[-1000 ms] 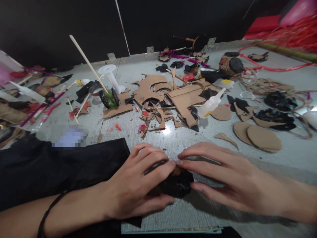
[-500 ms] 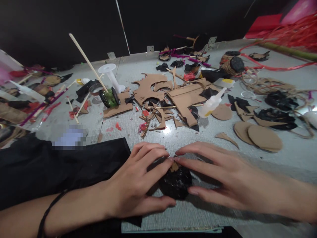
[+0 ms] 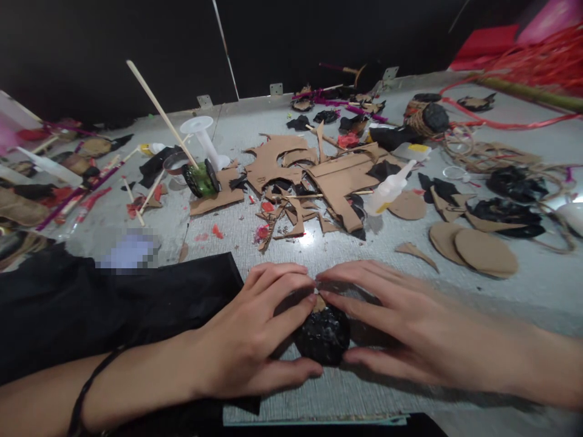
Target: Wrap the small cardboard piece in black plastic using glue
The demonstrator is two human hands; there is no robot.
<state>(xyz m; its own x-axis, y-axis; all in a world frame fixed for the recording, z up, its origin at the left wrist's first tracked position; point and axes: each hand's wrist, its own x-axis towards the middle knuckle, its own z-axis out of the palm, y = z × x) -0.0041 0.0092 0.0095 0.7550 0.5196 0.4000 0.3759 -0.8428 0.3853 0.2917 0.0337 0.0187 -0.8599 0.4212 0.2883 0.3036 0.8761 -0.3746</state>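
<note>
A round cardboard disc covered in shiny black plastic [image 3: 323, 337] lies flat on the table in front of me, with a small patch of bare brown cardboard at its far edge. My left hand [image 3: 264, 328] curves around its left side; the index fingertip presses at the cardboard patch and the thumb lies along the near edge. From the other side, my right hand [image 3: 405, 321] curls round the disc, fingertips at the far edge and thumb at the near right. Both sets of fingers meet close together at the top. The disc's underside is hidden.
A black plastic sheet [image 3: 182, 303] lies under my left forearm. Beyond my hands are cardboard scraps [image 3: 337, 176], a glue bottle [image 3: 392, 189], cut cardboard discs [image 3: 487, 252], and a green spool with a stick [image 3: 203, 180]. Jute twine [image 3: 496, 155] and red string [image 3: 537, 70] lie rightward.
My right hand has shifted slightly left, its fingertips and thumb closer in on the disc. The left index finger has moved a little at the cardboard patch.
</note>
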